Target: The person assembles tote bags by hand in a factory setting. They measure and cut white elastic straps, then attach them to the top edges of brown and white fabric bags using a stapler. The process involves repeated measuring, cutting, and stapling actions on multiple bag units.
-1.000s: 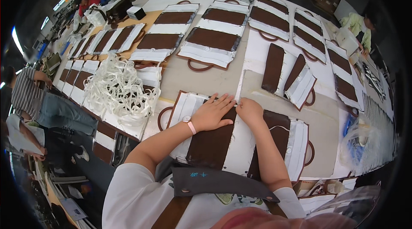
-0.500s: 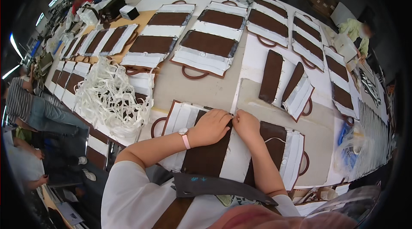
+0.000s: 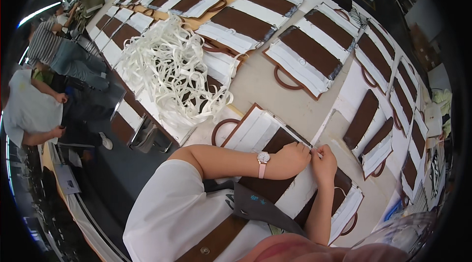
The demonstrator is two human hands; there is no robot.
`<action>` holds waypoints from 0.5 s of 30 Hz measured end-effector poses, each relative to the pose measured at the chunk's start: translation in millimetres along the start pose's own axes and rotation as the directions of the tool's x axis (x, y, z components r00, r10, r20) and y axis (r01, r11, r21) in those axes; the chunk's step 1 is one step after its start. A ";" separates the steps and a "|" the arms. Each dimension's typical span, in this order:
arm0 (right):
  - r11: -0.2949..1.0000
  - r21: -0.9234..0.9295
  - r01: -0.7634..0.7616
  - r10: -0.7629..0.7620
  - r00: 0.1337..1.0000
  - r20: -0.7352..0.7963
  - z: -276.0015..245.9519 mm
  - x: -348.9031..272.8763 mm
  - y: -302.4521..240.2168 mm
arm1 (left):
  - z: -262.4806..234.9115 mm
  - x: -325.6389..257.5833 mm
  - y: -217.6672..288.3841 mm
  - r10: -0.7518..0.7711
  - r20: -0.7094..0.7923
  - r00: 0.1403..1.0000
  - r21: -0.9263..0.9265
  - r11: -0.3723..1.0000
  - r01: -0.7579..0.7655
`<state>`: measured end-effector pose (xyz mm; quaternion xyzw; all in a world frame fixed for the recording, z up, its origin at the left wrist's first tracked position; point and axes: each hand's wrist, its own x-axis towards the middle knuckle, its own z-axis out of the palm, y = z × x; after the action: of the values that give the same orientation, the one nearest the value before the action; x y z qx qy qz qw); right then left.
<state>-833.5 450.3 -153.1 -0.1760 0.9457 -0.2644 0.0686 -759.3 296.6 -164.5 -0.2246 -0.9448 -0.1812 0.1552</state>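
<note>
A flat, unfolded bag panel [image 3: 276,189] in brown and white lies before me, with a brown loop handle [image 3: 222,129] at each end. At its far edge, my left hand [image 3: 293,160] is closed with curled fingers, gripping that edge. My right hand [image 3: 324,162] pinches right beside it, thumb and fingertips together. The fingertips of both hands nearly meet; the small thing between the right fingers is too hidden to name. A watch with a pink strap [image 3: 263,160] is on my left wrist. A thin pale cord lies over the panel's right part.
A heaped tangle of white ribbon [image 3: 172,72] covers part of the table to the left. Several similar bag panels [image 3: 312,48] lie farther back. A partly folded panel [image 3: 377,146] lies to the right. Beyond the left table edge stands a person [image 3: 37,107].
The view has swung left, so the table and my hands appear farther right and tilted. Both hands stay together at the panel's far edge.
</note>
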 end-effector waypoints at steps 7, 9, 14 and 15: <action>0.998 -0.067 0.015 -0.016 1.000 -0.012 6.2 1.7 1.7 | 3.3 1.9 -9.1 -0.017 0.027 0.999 -0.020 1.000 0.017; 0.998 -0.038 0.049 -0.050 0.999 -0.019 7.8 4.4 6.8 | 4.6 5.4 -12.7 -0.053 -0.046 0.998 -0.055 0.997 0.050; 0.995 -0.037 0.098 -0.100 0.993 -0.068 11.6 1.3 9.9 | 6.9 15.9 -30.7 -0.091 -0.250 0.964 -0.182 0.982 0.045; 0.995 -0.053 0.085 -0.087 0.995 -0.054 11.7 2.1 9.8 | 6.4 18.7 -33.8 -0.091 -0.257 0.962 -0.208 0.977 0.037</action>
<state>-835.8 451.8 -168.2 -0.2108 0.9452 -0.2480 0.0262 -792.8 277.9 -172.4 -0.1823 -0.8991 -0.3091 0.2509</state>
